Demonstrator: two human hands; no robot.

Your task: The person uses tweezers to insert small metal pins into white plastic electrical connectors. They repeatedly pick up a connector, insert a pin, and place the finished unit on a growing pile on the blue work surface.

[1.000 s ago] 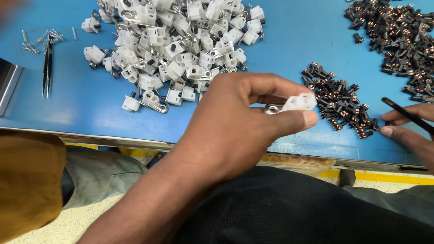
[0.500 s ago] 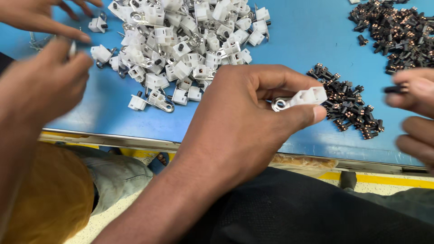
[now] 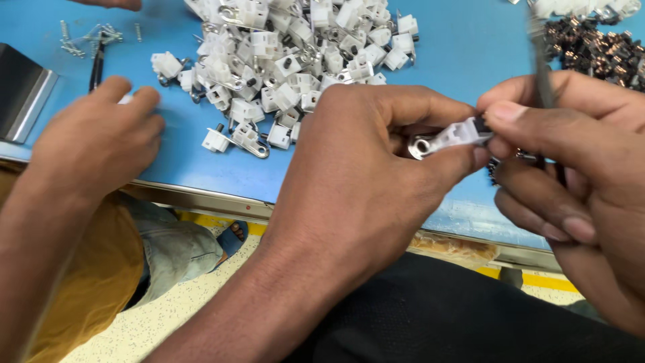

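My left hand [image 3: 363, 181] is in the middle of the view, thumb and fingers pinched on a small white plastic part [image 3: 457, 134] with a metal eyelet at its left end. My right hand [image 3: 578, 168] is close against it from the right and grips thin dark tweezers [image 3: 539, 67] that stand upright above the part's right end. The tweezer tips are hidden behind my fingers. Both hands hover over the near edge of the blue table [image 3: 175, 168].
A heap of similar white parts [image 3: 289, 60] lies behind my left hand. Small dark copper-wound pieces [image 3: 598, 54] are piled at the back right. A co-worker's hand [image 3: 101, 148] rests at the left, near several loose springs [image 3: 87, 37], black tweezers [image 3: 97, 64] and a metal box [image 3: 23, 94].
My right hand has come in from the right edge with the tweezers and now meets the white part. The co-worker's hand has appeared at the left and settled on the table.
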